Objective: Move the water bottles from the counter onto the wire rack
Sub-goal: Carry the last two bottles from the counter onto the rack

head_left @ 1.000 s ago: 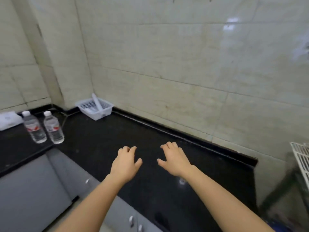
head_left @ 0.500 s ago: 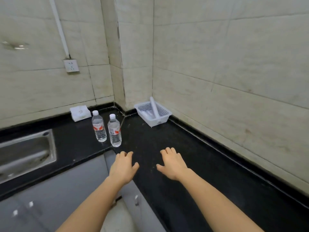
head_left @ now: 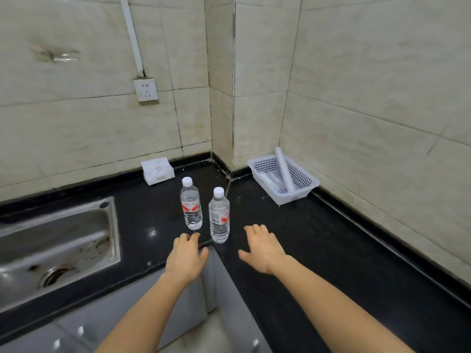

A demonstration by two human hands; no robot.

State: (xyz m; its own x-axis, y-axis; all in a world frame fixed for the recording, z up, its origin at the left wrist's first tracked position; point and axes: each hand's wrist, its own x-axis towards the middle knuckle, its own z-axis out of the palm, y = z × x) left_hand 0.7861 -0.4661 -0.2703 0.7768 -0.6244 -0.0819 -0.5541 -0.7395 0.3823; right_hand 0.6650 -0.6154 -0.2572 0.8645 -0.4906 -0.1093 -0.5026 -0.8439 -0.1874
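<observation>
Two water bottles [head_left: 205,212] stand upright on the black counter [head_left: 318,238] at frame centre, untouched. Left hand [head_left: 187,258] and right hand [head_left: 263,247] hover below them, fingers relaxed, empty. No wire rack is visible; both bottles remain to move.

The view swings left: the wire rack drops out of sight, while a steel sink [head_left: 58,240] and a wall socket [head_left: 145,89] come in. The rear bottle [head_left: 191,205] and nearer bottle [head_left: 219,217], a second ago far off at the left, now stand mid-frame, with the left hand [head_left: 187,256] just short of the first and the right hand [head_left: 263,247] near the second.
</observation>
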